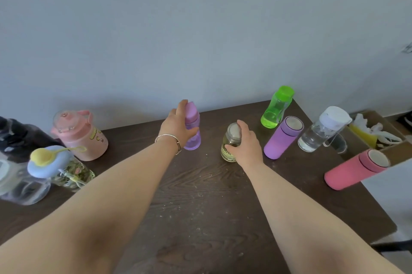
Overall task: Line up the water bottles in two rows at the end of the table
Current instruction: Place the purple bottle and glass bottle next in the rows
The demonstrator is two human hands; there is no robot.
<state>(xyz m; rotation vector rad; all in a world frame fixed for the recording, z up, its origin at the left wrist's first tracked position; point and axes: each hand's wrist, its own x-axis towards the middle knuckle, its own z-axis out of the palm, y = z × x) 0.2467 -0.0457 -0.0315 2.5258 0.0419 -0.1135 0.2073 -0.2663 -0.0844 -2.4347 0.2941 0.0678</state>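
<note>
My left hand (176, 127) grips a translucent purple bottle (193, 137) that stands upright near the table's far edge. To its right, my right hand (246, 142) is wrapped around a small yellowish bottle (229, 146) with a silver lid. At the right end of the table stand a green bottle (277, 107), a matte purple bottle (282, 138), a clear bottle with a white cap (321, 129) and a pink bottle (354, 170). On the left are a pink jug (78, 135), a floral bottle with a blue lid (60, 167), a clear bottle (20, 184) and a dark bottle (17, 135).
The dark wooden table (200, 202) butts against a pale wall at the back. Its right edge runs close beside the pink bottle. Past that edge sits a cardboard box (379, 131) holding yellow and white items. Bare tabletop lies between my forearms.
</note>
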